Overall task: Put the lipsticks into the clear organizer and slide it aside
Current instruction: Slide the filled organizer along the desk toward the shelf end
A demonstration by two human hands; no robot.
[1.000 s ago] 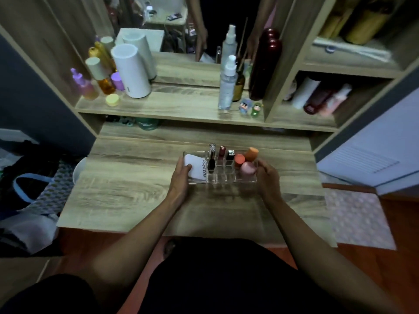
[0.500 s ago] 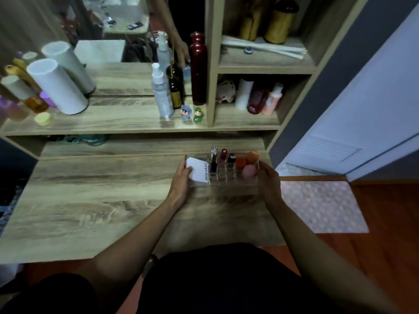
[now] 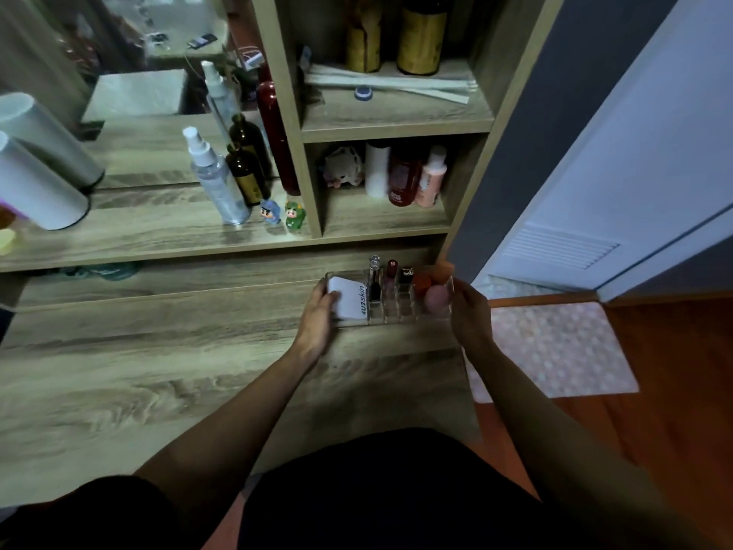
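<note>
Right now I see the clear organizer [image 3: 390, 307], a see-through gridded tray, on the wooden desk [image 3: 158, 375] near its back right corner; three lipsticks [image 3: 392, 268] stand upright in its rear cells, sponges [image 3: 435, 297] fill its right end; my left hand [image 3: 317, 316] clasps its left end, my right hand [image 3: 470, 311] its right; a white packet [image 3: 349, 301] inside reads "4U2skin".

Organizer: clear plastic organizer [image 3: 390, 311] on wooden desk [image 3: 158, 375], far right corner.
Inside: white card [image 3: 351, 301] left, three upright lipsticks [image 3: 392, 268] middle, sponges [image 3: 435, 297] right.
Hands: left hand [image 3: 317, 319] and right hand [image 3: 470, 313] at its ends.
Shelf: clear spray bottle [image 3: 216, 180] behind, left.
</note>
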